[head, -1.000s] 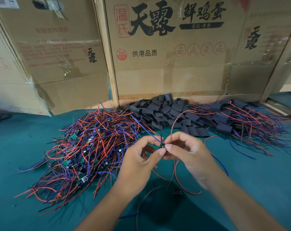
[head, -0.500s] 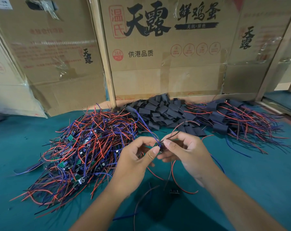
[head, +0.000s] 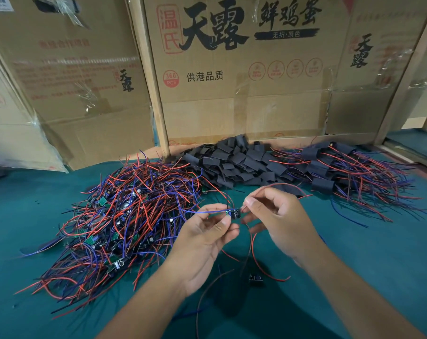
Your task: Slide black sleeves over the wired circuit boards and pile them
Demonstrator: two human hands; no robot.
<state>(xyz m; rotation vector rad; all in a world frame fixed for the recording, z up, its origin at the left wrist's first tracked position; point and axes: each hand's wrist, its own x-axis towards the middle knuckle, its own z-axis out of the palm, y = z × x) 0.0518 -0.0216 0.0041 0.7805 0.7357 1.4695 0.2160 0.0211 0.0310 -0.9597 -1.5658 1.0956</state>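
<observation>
My left hand (head: 207,238) pinches a small wired circuit board (head: 234,213) between thumb and fingertips above the green table. Blue and red wires trail from it. My right hand (head: 278,221) pinches the board's red wires just right of the board. A big tangle of bare wired boards (head: 124,223) lies to the left. Loose black sleeves (head: 239,165) are heaped at the back centre. Sleeved boards (head: 337,172) are piled at the back right.
Cardboard boxes (head: 244,77) and a wooden post (head: 148,77) wall off the back of the green table (head: 379,260). One small black part (head: 256,280) with a dark wire lies on the cloth below my hands.
My hands have drawn slightly apart. The board now shows between them, and my right hand has slid out along the red wires.
</observation>
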